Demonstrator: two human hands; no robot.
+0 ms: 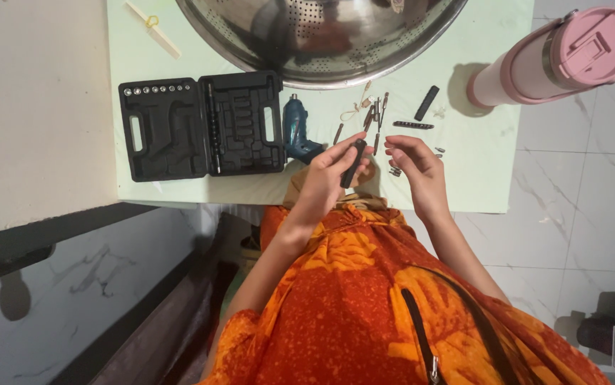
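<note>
My left hand [330,175] is closed around a slim black bit holder [354,163], fingers and thumb pinching it so it stands tilted just above the near edge of the pale green worktop [486,171]. My right hand [416,165] hovers just beside it, fingers loosely curled and holding nothing that I can make out, the fingertips pointing toward the holder without touching it. Beyond my hands a scatter of loose screwdriver bits [374,117] lies on the worktop, along with a short black bar [427,103] and a thin dark strip [413,125]. A teal electric screwdriver [297,130] lies to the left of my left hand, right beside an open black tool case [200,127] with a row of sockets along its lid. A large steel colander [322,36] sits at the far side, and a pink insulated bottle [561,57] stands to the right. My orange garment [364,306] fills the lower view.
</note>
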